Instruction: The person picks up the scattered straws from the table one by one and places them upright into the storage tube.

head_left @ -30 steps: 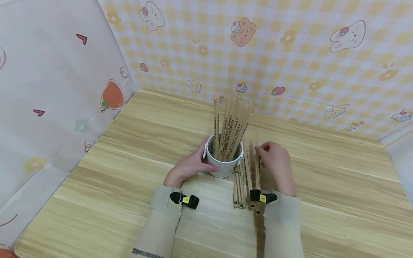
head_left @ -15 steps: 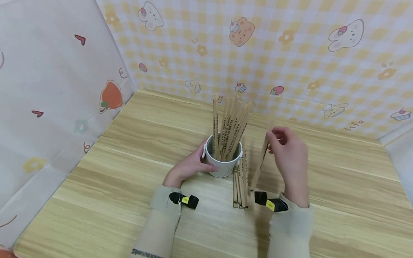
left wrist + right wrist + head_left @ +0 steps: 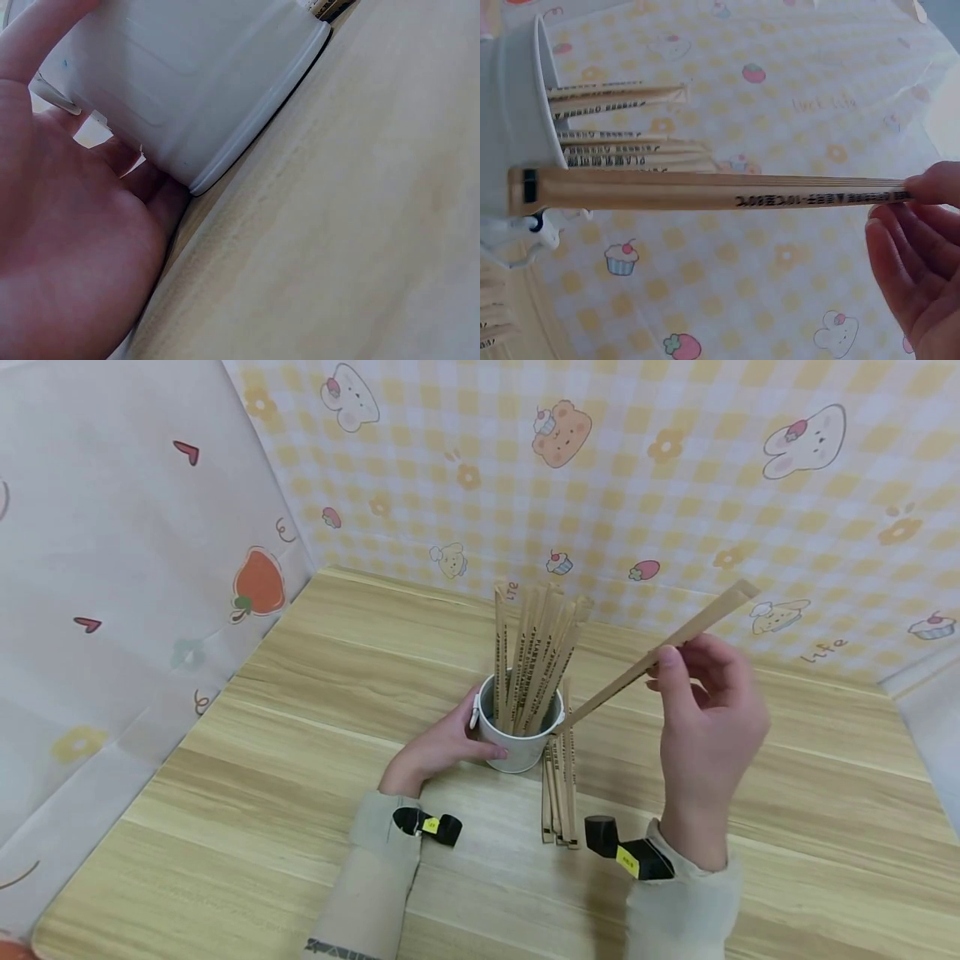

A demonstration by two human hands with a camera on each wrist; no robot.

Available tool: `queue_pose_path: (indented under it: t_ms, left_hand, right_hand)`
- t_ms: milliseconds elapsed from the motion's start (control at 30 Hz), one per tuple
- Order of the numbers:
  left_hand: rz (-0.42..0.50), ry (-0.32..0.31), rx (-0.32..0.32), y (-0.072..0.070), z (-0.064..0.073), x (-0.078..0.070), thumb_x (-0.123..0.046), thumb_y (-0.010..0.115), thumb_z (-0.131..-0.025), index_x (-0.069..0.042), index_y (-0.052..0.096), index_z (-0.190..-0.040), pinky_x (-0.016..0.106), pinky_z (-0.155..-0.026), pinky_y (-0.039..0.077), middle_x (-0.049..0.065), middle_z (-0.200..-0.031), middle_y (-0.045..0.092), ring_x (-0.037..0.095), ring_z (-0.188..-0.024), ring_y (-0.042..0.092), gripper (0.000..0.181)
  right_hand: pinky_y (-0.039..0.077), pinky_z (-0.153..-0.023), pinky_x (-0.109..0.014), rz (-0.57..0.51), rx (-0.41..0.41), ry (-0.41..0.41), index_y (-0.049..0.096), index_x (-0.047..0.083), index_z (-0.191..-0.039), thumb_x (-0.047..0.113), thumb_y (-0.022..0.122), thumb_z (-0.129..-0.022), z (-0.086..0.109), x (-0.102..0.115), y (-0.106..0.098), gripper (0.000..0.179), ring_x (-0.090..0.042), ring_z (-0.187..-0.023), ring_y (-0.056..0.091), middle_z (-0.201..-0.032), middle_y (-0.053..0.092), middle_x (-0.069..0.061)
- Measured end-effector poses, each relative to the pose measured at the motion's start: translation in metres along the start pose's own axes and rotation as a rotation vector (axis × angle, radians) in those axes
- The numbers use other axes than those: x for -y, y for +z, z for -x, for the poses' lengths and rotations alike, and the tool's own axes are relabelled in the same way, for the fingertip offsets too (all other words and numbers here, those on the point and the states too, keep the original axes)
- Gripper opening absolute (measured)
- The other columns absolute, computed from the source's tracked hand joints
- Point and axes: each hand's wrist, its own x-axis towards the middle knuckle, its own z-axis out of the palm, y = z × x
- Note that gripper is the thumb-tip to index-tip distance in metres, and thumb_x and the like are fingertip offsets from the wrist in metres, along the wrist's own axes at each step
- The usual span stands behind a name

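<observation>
A small white bucket stands on the table, holding several paper-wrapped straws upright. My left hand grips it from the left, thumb across the front; the left wrist view has the fingers curled around its wall. Between thumb and fingertips, my right hand pinches one paper-wrapped straw in the air right of the bucket. This straw slants, its upper end far right and its lower end overlapping the bucket's right rim in the head view. The right wrist view shows its dark-marked end by the rim.
Several more wrapped straws lie side by side on the wooden table, right in front of the bucket. A patterned cloth wall rises behind the table, and a white one on the left.
My right hand has lifted a straw off the table beside the pile, moved right and tilted its lower end toward the bucket. The left hand has kept its hold on the bucket.
</observation>
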Motion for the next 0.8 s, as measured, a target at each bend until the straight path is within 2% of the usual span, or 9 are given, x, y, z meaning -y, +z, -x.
queue_pose_path:
  t_ms: [167, 333, 433, 533, 700, 800]
  left_hand:
    - [0.009, 0.003, 0.004, 0.000, 0.000, 0.000, 0.005, 0.071, -0.067, -0.027, 0.013, -0.142, 0.036, -0.095, 0.035, 0.010, -0.136, 0.030, 0.028, -0.118, 0.036, 0.100]
    - [0.007, 0.006, 0.003, 0.000, -0.001, 0.000, 0.004, 0.072, -0.067, -0.027, 0.013, -0.142, 0.037, -0.096, 0.035, 0.010, -0.135, 0.030, 0.029, -0.118, 0.036, 0.101]
    - [0.002, 0.009, 0.001, 0.000, -0.001, 0.001, 0.004, 0.072, -0.066, -0.027, 0.013, -0.142, 0.037, -0.096, 0.034, 0.009, -0.136, 0.029, 0.028, -0.118, 0.036, 0.101]
    - [0.000, 0.012, 0.001, 0.000, -0.001, 0.001, 0.004, 0.072, -0.066, -0.027, 0.013, -0.142, 0.037, -0.097, 0.033, 0.009, -0.137, 0.029, 0.028, -0.119, 0.035, 0.101]
    - [-0.007, 0.010, -0.001, 0.000, 0.000, 0.002, 0.004, 0.072, -0.067, -0.027, 0.013, -0.142, 0.038, -0.098, 0.031, 0.007, -0.137, 0.028, 0.026, -0.120, 0.033, 0.100]
    - [-0.018, 0.012, -0.003, -0.001, 0.000, 0.002, 0.003, 0.072, -0.068, -0.027, 0.013, -0.142, 0.038, -0.098, 0.031, 0.007, -0.137, 0.028, 0.026, -0.121, 0.033, 0.099]
  right_hand:
    - [0.050, -0.058, -0.023, -0.191, -0.063, -0.030, 0.061, -0.009, -0.092, 0.000, 0.067, -0.076, 0.002, 0.015, 0.006, 0.019, -0.021, -0.064, 0.059, -0.078, 0.061, -0.018]
    - [0.051, -0.056, -0.025, -0.269, -0.136, -0.066, 0.060, -0.011, -0.091, -0.002, 0.067, -0.075, 0.003, 0.021, 0.008, 0.019, -0.024, -0.065, 0.060, -0.078, 0.061, -0.022]
    - [0.051, -0.057, -0.026, -0.276, -0.128, -0.069, 0.059, -0.011, -0.091, -0.002, 0.066, -0.075, 0.003, 0.019, 0.008, 0.020, -0.025, -0.067, 0.060, -0.079, 0.061, -0.023]
    - [0.051, -0.058, -0.025, -0.228, -0.080, -0.039, 0.060, -0.009, -0.092, -0.001, 0.066, -0.076, 0.002, 0.013, 0.009, 0.019, -0.023, -0.069, 0.061, -0.081, 0.061, -0.021]
    - [0.051, -0.061, -0.025, -0.041, 0.026, 0.023, 0.062, -0.003, -0.097, 0.008, 0.066, -0.079, 0.002, -0.004, 0.009, 0.021, -0.021, -0.074, 0.061, -0.086, 0.062, -0.015]
    - [0.051, -0.062, -0.025, 0.028, 0.088, 0.048, 0.062, -0.001, -0.098, 0.013, 0.065, -0.080, 0.002, -0.012, 0.012, 0.023, -0.020, -0.073, 0.061, -0.087, 0.062, -0.012]
